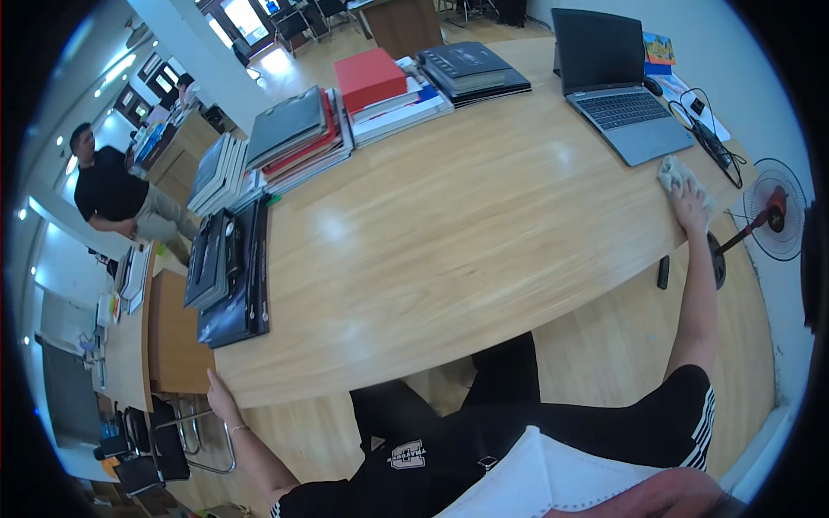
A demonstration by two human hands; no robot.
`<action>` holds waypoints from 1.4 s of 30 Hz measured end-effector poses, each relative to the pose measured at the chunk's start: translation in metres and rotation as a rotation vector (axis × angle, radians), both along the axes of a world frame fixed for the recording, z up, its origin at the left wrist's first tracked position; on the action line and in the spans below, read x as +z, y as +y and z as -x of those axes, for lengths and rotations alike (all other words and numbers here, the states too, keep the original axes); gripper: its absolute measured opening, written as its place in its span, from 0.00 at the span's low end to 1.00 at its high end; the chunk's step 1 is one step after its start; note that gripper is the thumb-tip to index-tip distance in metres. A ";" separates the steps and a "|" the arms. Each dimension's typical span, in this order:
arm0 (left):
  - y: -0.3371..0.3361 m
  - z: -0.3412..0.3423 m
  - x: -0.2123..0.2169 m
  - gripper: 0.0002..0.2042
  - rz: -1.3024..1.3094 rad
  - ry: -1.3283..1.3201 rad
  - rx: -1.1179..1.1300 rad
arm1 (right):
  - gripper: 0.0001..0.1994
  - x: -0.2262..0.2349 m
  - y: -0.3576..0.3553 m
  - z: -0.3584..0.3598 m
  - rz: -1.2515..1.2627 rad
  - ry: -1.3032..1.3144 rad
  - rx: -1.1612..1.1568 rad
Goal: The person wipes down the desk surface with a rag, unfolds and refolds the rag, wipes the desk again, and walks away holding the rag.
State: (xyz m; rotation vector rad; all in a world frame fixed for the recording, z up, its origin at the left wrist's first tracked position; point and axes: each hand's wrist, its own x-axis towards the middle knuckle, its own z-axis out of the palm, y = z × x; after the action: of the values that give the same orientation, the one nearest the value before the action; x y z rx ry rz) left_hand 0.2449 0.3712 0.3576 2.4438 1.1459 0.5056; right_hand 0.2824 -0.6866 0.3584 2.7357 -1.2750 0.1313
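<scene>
On the right side of the wooden desk [449, 224], my right hand [688, 205] presses a pale, crumpled cloth [676, 175] against the top, its fingers laid over it. Just beyond the cloth stands an opened grey laptop [635, 116] with a dark screen. My left hand [222, 400] grips the desk's near left corner, one digit stretched along the side edge and the other fingers mostly hidden. Close above that corner lie black folders and boxes [235, 272].
Stacked books and binders [294, 142], a red box [370, 78] and dark albums [473, 69] line the far edge. Cables with a charger [710, 138] lie beside the laptop. A fan [773, 210] stands at right. Another person [112, 186] stands at left, near a second desk [129, 345].
</scene>
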 end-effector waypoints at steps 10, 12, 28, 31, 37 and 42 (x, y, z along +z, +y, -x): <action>-0.019 0.014 0.021 0.33 0.044 -0.219 0.017 | 0.31 0.023 0.366 0.029 -0.059 -0.075 0.650; -0.020 0.017 0.020 0.32 0.043 -0.236 0.031 | 0.31 0.028 0.438 0.036 -0.074 -0.097 0.810; -0.021 0.024 0.009 0.16 -0.245 -0.566 -0.140 | 0.32 0.039 0.682 0.051 -0.245 -0.154 1.434; -0.039 0.030 0.011 0.14 -0.359 -0.617 -0.216 | 0.32 0.040 0.691 0.053 -0.260 -0.145 1.458; -0.114 0.028 0.019 0.15 0.057 -0.945 -0.547 | 0.32 0.036 0.693 0.051 -0.276 -0.174 1.466; -0.174 0.032 0.040 0.20 0.565 -1.021 -0.784 | 0.31 0.039 0.707 0.050 -0.286 -0.220 1.452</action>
State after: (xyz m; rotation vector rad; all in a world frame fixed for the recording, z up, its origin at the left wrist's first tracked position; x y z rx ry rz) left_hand 0.2133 0.1976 0.3975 1.5492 -0.1094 0.8464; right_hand 0.2320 0.0203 0.3974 3.2735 0.9587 0.3708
